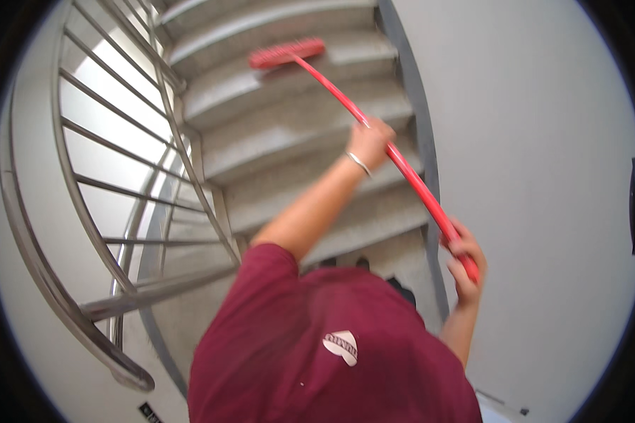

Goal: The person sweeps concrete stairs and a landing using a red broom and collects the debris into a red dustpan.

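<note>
My left hand, with a pale band at the wrist, is closed around the middle of a red broom handle. Lower down, near the right wall, my right hand grips the handle's end. The handle slants up and to the left to a red broom head, which is blurred and lies over an upper step of a concrete staircase. Whether its bristles touch the step I cannot tell.
A metal railing with several bars curves along the left side of the stairs. On the right, a plain grey wall with a darker skirting band borders the steps. Dark shoe tips show just beyond my maroon shirt.
</note>
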Demonstrator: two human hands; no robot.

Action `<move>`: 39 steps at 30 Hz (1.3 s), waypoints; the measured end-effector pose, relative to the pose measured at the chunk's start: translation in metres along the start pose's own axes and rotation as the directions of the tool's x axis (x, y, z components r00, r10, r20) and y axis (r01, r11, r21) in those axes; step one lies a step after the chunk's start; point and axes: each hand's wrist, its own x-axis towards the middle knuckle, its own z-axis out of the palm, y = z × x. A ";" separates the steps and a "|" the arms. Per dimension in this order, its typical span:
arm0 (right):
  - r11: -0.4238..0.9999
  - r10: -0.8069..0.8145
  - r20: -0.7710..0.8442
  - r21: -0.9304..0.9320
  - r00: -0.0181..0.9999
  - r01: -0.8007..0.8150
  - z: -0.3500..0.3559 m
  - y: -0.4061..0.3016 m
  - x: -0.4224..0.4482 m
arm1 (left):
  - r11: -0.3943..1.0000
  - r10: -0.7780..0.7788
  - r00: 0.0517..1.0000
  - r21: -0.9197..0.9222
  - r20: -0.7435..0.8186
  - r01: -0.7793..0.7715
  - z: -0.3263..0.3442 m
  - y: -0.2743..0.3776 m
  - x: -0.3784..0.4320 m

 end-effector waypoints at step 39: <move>0.936 -0.282 0.259 -0.139 0.924 0.324 0.149 -0.012 0.232 | 0.988 0.151 0.954 -0.071 0.261 -0.136 -0.155 -0.222 0.169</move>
